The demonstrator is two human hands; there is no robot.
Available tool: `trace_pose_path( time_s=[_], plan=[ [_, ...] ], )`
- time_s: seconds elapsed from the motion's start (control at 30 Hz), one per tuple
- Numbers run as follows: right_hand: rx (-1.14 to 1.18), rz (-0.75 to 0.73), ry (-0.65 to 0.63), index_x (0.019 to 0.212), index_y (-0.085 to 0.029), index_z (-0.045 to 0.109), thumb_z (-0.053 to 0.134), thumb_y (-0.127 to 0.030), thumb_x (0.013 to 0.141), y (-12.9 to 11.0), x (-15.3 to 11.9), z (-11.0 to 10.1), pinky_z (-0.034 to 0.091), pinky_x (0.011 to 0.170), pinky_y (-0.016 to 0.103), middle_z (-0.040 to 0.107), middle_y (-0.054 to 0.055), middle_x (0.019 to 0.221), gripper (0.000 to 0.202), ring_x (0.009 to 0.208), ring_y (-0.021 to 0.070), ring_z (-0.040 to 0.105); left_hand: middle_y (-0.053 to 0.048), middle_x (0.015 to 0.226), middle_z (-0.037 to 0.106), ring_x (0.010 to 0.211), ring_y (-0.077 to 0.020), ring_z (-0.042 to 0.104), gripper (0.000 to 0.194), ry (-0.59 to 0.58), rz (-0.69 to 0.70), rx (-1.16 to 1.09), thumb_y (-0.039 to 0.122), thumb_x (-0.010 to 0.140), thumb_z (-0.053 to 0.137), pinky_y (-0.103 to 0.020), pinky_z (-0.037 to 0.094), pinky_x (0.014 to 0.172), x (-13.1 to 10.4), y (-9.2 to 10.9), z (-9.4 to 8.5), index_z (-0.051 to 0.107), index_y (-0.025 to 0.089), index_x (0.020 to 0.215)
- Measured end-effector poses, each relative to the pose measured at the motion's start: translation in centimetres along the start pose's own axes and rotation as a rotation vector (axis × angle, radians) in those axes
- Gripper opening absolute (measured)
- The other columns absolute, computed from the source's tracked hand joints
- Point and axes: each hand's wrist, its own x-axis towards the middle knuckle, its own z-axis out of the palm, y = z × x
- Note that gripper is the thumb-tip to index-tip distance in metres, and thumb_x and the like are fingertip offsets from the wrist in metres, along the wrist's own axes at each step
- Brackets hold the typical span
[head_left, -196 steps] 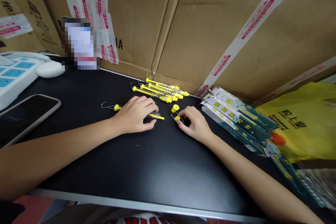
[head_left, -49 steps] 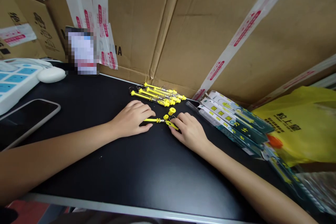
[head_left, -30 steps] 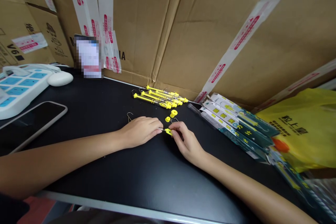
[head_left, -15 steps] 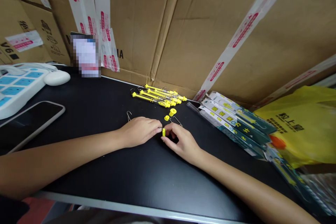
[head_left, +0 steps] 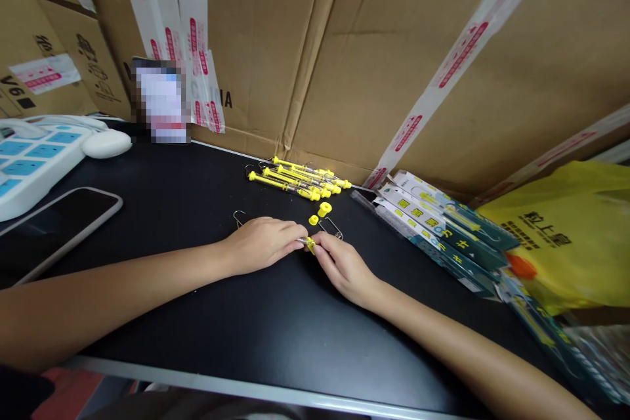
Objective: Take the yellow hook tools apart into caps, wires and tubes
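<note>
My left hand (head_left: 268,244) is closed on a metal spring (head_left: 302,241), and a thin wire hook (head_left: 239,216) sticks out beyond its far side. Fingertips of my right hand (head_left: 344,269) pinch a small yellow part (head_left: 310,245) at the spring's right end. Just behind the hands lie two loose yellow caps, a larger one (head_left: 324,209) and a smaller one (head_left: 314,220). A bent wire piece (head_left: 335,226) shows behind my right fingers. Several yellow tubes with hooks (head_left: 295,180) lie together farther back on the black table (head_left: 236,335).
At the left are a phone (head_left: 59,226), a power strip (head_left: 44,164) and a white rounded object (head_left: 106,144). A blurred screen (head_left: 162,102) leans on the cardboard (head_left: 256,46). Printed boxes (head_left: 433,230) and a yellow bag (head_left: 566,236) lie at the right.
My right fingers have closed in on the yellow part, which now tilts. More of the spring shows between my hands. The hook by my left hand and the bent wire have shifted slightly.
</note>
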Motion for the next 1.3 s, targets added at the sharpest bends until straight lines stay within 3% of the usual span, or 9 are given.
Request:
trace_pose_path(
  time_s=[0.3, 0.6, 0.77, 1.13, 1.3],
  plan=[
    [0.132, 0.007, -0.052, 0.087, -0.02, 0.052, 0.032, -0.026, 0.097, 0.06, 0.08, -0.34, 0.042, 0.073, 0.026, 0.06, 0.002, 0.081, 0.023, 0.075, 0.013, 0.056, 0.001, 0.088, 0.06, 0.079, -0.012, 0.058, 0.022, -0.019, 0.033, -0.065, 0.028, 0.096, 0.036, -0.023, 0.038, 0.074, -0.04, -0.03, -0.44, 0.056, 0.022, 0.101],
    [-0.034, -0.028, -0.039, 0.089, -0.019, 0.053, 0.035, -0.025, 0.096, 0.01, 0.04, 0.06, 0.043, 0.073, 0.029, 0.06, 0.005, 0.081, 0.02, 0.076, 0.0164, 0.055, 0.003, 0.09, 0.065, 0.079, -0.0122, 0.059, 0.022, -0.056, -0.018, -0.121, 0.034, 0.095, 0.038, -0.026, 0.035, 0.073, 0.13, 0.3, -0.57, 0.056, 0.021, 0.095],
    [-0.003, -0.028, -0.012, 0.087, -0.019, 0.054, 0.036, -0.027, 0.096, -0.08, 0.05, 0.03, 0.044, 0.072, 0.029, 0.06, 0.005, 0.08, 0.021, 0.075, 0.0158, 0.055, 0.003, 0.093, 0.064, 0.078, -0.0109, 0.059, 0.02, -0.054, 0.002, -0.161, 0.03, 0.096, 0.039, -0.025, 0.034, 0.073, 0.09, 0.08, -0.62, 0.057, 0.021, 0.099],
    [0.085, -0.022, -0.089, 0.08, -0.02, 0.053, 0.03, -0.03, 0.098, 0.0, 0.12, -0.47, 0.039, 0.076, 0.029, 0.058, 0.001, 0.077, 0.031, 0.074, 0.0136, 0.054, 0.003, 0.096, 0.065, 0.085, -0.0108, 0.06, 0.018, -0.033, 0.043, -0.219, 0.032, 0.095, 0.043, -0.024, 0.034, 0.074, 0.06, -0.44, -0.43, 0.058, 0.024, 0.101],
    [0.013, -0.048, -0.11, 0.079, -0.02, 0.048, 0.04, -0.031, 0.094, -0.2, 0.07, -0.4, 0.039, 0.071, 0.029, 0.054, 0.001, 0.074, 0.02, 0.07, 0.0142, 0.05, 0.003, 0.095, 0.065, 0.084, -0.0113, 0.06, 0.02, -0.031, 0.049, -0.159, 0.031, 0.096, 0.041, -0.024, 0.035, 0.074, -0.05, -0.37, -0.31, 0.057, 0.023, 0.102]
  ],
)
